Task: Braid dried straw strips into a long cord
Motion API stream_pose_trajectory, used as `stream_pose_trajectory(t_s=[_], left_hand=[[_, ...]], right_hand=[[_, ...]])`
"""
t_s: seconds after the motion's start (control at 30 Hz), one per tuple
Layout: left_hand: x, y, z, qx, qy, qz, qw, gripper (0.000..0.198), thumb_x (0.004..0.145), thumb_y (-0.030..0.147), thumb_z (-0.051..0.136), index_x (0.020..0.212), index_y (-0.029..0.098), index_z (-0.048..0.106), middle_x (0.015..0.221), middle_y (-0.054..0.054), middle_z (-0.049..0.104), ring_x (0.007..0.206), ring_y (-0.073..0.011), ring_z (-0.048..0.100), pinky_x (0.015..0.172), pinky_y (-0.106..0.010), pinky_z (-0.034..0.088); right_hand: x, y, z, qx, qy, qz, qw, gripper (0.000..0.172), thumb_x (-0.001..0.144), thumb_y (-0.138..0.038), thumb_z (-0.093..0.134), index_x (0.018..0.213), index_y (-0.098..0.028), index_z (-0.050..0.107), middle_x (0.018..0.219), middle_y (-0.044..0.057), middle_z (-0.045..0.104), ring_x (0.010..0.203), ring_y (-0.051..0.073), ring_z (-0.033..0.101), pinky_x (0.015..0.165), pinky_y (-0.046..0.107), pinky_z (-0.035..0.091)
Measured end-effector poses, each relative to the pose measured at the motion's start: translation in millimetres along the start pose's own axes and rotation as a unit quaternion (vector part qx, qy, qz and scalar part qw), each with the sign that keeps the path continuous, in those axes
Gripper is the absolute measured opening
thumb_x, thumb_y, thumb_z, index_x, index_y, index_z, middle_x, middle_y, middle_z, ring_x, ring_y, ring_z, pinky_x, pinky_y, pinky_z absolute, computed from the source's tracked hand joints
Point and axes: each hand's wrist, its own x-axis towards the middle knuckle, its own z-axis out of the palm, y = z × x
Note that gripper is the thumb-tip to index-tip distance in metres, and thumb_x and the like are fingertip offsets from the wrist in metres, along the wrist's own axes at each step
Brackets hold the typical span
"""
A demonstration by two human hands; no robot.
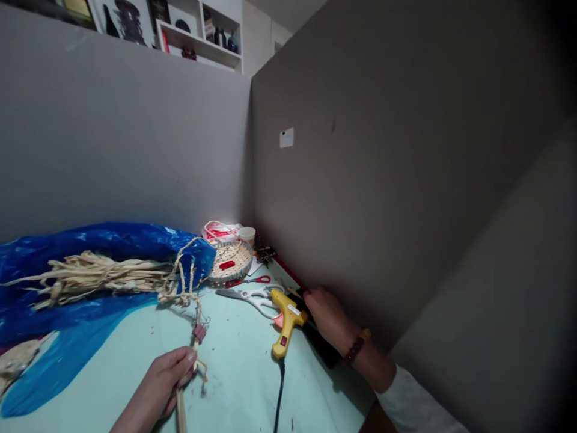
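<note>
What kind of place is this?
Probably a craft workstation inside a grey partitioned cubicle: a yellow glue gun, white-handled scissors and a bundle of dried plant strips lie on the pale green tabletop.

The left hand [169, 376] was bare, and so was the left forearm [135, 406], down to the lower edge of the view. The right hand [327, 313] was bare as well, with a bracelet [356, 349] around its wrist. Most of the bracelet was dark red and looked beaded, rounded bits strung close together; on its upper side sat a yellow-amber part [366, 333], brighter than the rest. Higher up, a pale, whitish-grey sleeve [417, 402] covered the right forearm, its plain edge crossing well apart from the bracelet. Shadow dulled the cloth, and its weave was too dim to tell.
</note>
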Motion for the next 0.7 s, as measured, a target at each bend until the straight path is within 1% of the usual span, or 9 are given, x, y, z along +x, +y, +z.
stream_pose_trajectory(t_s=[0.07,0.17,0.27,0.33,0.4,0.5,0.57,0.63,0.7], left_hand=[[0.4,0.4,0.5,-0.006,-0.008,0.003,1.0,0.049,0.038,0.053,0.084,0.044,0.015,0.053,0.044,0.005,0.043,0.043,-0.0062,0.031,0.044,-0.018,0.023],[0.7,-1.2,0.0,-0.009,-0.012,0.005,1.0,0.048,0.043,0.055,0.08,0.044,0.017,0.05,0.041,0.008,0.036,0.041,-0.0049,0.025,0.042,-0.018,0.016],[-0.9,-0.6,0.1,-0.008,-0.019,0.006,1.0,0.048,0.046,0.055,0.078,0.043,0.019,0.047,0.04,0.009,0.034,0.039,-0.0047,0.023,0.041,-0.018,0.012],[-2.8,2.4,1.4,-0.005,-0.022,0.004,1.0,0.049,0.046,0.057,0.077,0.043,0.02,0.046,0.039,0.009,0.032,0.038,-0.0042,0.021,0.039,-0.018,0.01],[-4.8,6.2,3.7,0.0,-0.022,-0.002,1.0,0.051,0.044,0.06,0.076,0.042,0.021,0.044,0.038,0.01,0.03,0.035,-0.0033,0.017,0.037,-0.019,0.006],[-7.4,10.7,6.8,0.002,-0.02,-0.004,1.0,0.052,0.043,0.064,0.074,0.042,0.022,0.043,0.037,0.011,0.029,0.032,-0.0025,0.014,0.036,-0.019,0.002],[-9.3,12.1,7.8,-0.003,-0.02,-0.001,1.0,0.053,0.043,0.064,0.074,0.041,0.022,0.042,0.037,0.011,0.03,0.032,-0.0023,0.015,0.036,-0.019,0.003],[-11.1,12.2,8.0,-0.009,-0.021,0.002,1.0,0.052,0.045,0.063,0.074,0.042,0.021,0.042,0.037,0.01,0.031,0.033,-0.0023,0.017,0.037,-0.018,0.005],[-12.3,11.1,8.1,-0.015,-0.018,0.005,1.0,0.051,0.047,0.061,0.074,0.043,0.021,0.042,0.037,0.01,0.031,0.033,-0.0023,0.017,0.037,-0.019,0.005]], right_hand=[[4.7,-2.6,0.3,0.01,0.014,0.007,1.0,0.017,0.093,-0.025,0.057,0.1,-0.012,0.064,0.107,0.008,0.065,0.101,0.021,0.061,0.088,0.041,0.05],[11.8,-3.9,1.7,0.044,0.041,0.018,0.998,0.01,0.09,-0.012,0.054,0.093,-0.009,0.064,0.098,0.015,0.066,0.096,0.023,0.063,0.08,0.035,0.049],[16.7,-0.5,-2.9,0.098,0.076,0.024,0.992,0.019,0.086,-0.001,0.046,0.096,-0.008,0.06,0.089,0.018,0.066,0.084,0.024,0.064,0.07,0.032,0.045],[17.4,1.5,-10.7,0.144,0.098,0.013,0.985,0.021,0.085,-0.001,0.041,0.098,-0.009,0.056,0.083,0.014,0.065,0.077,0.022,0.063,0.067,0.031,0.043],[15.7,-0.3,-19.6,0.201,0.103,-0.025,0.974,0.016,0.087,-0.006,0.04,0.095,-0.013,0.053,0.081,0.009,0.063,0.074,0.019,0.06,0.066,0.028,0.042],[10.7,-13.4,-28.4,0.288,0.071,-0.107,0.949,0.012,0.092,-0.018,0.038,0.095,-0.018,0.05,0.08,0.002,0.062,0.07,0.013,0.058,0.06,0.021,0.042],[7.6,-26.9,-29.5,0.399,0.017,-0.151,0.904,0.017,0.095,-0.024,0.036,0.107,-0.019,0.046,0.078,0.0,0.061,0.062,0.011,0.056,0.053,0.019,0.041],[5.5,-40.6,-28.0,0.538,-0.045,-0.187,0.82,0.028,0.094,-0.031,0.042,0.12,-0.02,0.041,0.079,-0.001,0.06,0.057,0.01,0.052,0.05,0.019,0.04],[5.0,-52.1,-25.8,0.629,-0.085,-0.223,0.74,0.04,0.09,-0.034,0.053,0.125,-0.02,0.041,0.081,0.0,0.061,0.059,0.01,0.05,0.052,0.019,0.039]])
